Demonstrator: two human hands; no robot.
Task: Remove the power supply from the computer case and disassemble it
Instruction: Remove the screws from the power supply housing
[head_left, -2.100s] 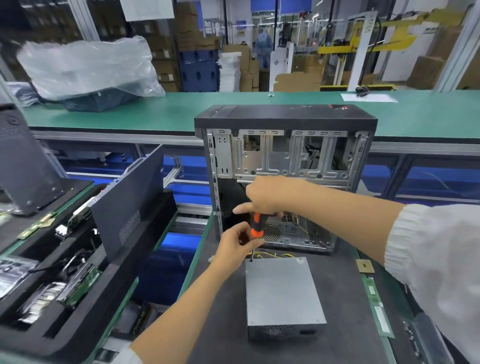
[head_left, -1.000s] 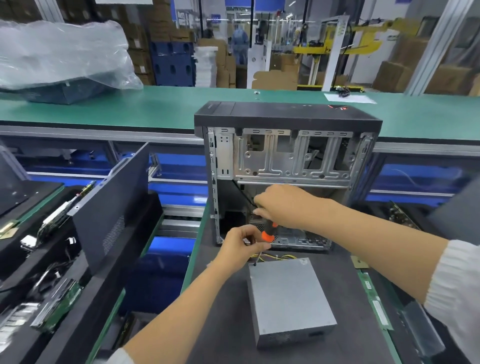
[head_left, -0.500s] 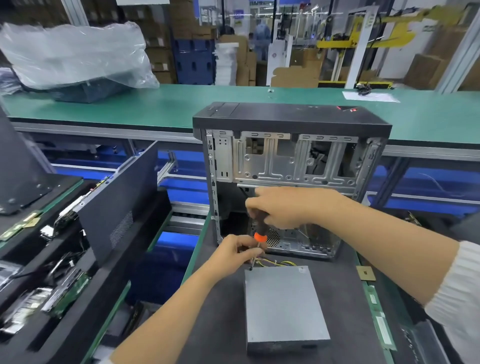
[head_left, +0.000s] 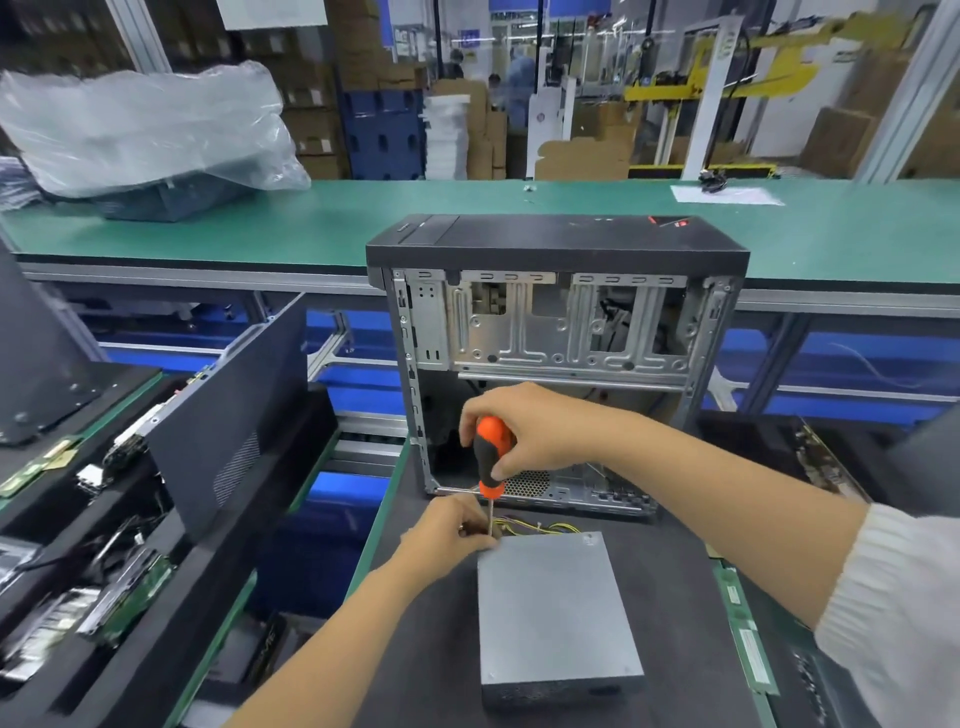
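Power supply (head_left: 556, 613): laid flat on counter (head_left: 670, 571), computer case (head_left: 558, 332) at 12 o'clock. Screwdriver (head_left: 491, 457) is gripped by right hand (head_left: 535, 431); its shaft is pinched by left hand (head_left: 457, 532) fingers.

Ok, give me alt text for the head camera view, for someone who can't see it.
A right hand holds an orange-and-black screwdriver upright at the far left corner of a flat grey metal power supply box, the left hand steadying its shaft. An open black computer case stands behind.
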